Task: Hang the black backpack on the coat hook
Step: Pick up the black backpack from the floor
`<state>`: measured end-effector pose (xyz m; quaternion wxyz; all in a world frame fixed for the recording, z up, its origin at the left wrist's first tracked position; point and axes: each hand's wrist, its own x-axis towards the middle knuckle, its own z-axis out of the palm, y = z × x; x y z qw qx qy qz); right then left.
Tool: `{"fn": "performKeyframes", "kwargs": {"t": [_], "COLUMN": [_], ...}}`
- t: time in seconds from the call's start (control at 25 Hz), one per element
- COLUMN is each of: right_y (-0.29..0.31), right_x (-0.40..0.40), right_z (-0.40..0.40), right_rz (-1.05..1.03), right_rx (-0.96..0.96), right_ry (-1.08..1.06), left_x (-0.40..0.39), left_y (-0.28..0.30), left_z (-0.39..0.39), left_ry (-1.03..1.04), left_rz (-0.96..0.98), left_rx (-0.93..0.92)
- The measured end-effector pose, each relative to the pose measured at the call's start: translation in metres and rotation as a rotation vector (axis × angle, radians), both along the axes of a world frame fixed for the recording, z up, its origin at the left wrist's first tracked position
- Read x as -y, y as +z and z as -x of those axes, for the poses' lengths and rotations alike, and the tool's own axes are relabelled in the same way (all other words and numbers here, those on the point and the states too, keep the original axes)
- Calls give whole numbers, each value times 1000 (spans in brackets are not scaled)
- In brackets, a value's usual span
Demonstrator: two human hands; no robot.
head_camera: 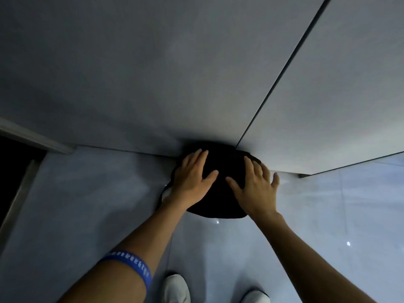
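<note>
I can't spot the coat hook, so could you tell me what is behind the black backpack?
Grey wall panels with a dark seam stand behind the black backpack. No hook shows; both hands cover it.

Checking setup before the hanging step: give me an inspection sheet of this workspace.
Surface: glossy tiled floor, dimly lit.
Job's things: black backpack against the wall panel; whether it hangs cannot be told; coat hook not seen.
Clutter: nothing seen.
Grippers: left hand and right hand flat on the backpack, fingers spread.
Cables: nothing seen.
Surroundings: dark doorway at left, blue wristband, white shoes.
</note>
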<state>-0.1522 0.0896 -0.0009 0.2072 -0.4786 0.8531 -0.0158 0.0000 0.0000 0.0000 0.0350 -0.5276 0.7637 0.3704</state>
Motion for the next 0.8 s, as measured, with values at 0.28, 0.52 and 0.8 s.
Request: {"fn": "performKeyframes", "kwargs": {"t": [0.28,0.52,0.8], "right_y": [1,122,403], "right_x": [17,-26,-38], "right_z": [-1,-15,-13], "right_rz": [122,516,817], "right_rx": [-157,-148,-213], "right_ry": [2,17,52], "left_x": [10,-29,-38], "left_y": [6,140,423], "left_z": [2,-26,-35], "left_ry": [33,120,349], "left_rz": [379,475,135], "left_rx": [203,-22,-583]}}
